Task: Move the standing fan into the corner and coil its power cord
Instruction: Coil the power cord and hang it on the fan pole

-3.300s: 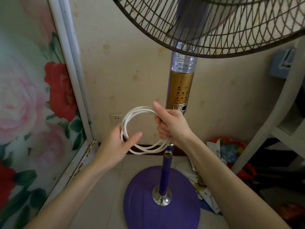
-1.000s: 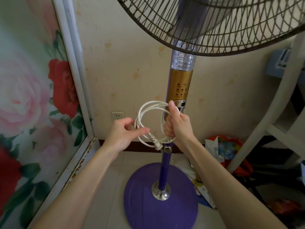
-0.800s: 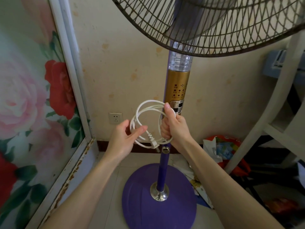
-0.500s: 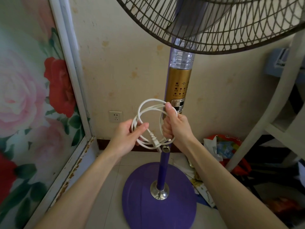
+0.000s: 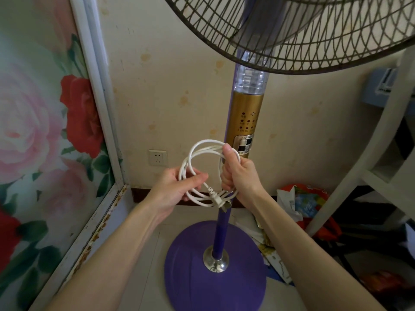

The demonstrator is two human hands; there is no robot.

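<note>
While the fan [image 5: 244, 122] stands near the wall socket [image 5: 157, 157], the right hand [image 5: 239, 173] grips the coiled cord [image 5: 197, 176] beside its pole and the left hand [image 5: 177, 187] pinches the loops.

Tiled floor [image 5: 146, 245] under fan base [image 5: 215, 272], litter [image 5: 276, 254].

White power cord [image 5: 203, 169], purple round base [image 5: 215, 272] and pole [image 5: 221, 230], gold control panel [image 5: 247, 122] with dark dots, dark wire grille [image 5: 292, 34]; cream wall [image 5: 168, 86] with brown spots, red-and-pink rose-patterned panel [image 5: 45, 122], white wall socket [image 5: 157, 157]
</note>
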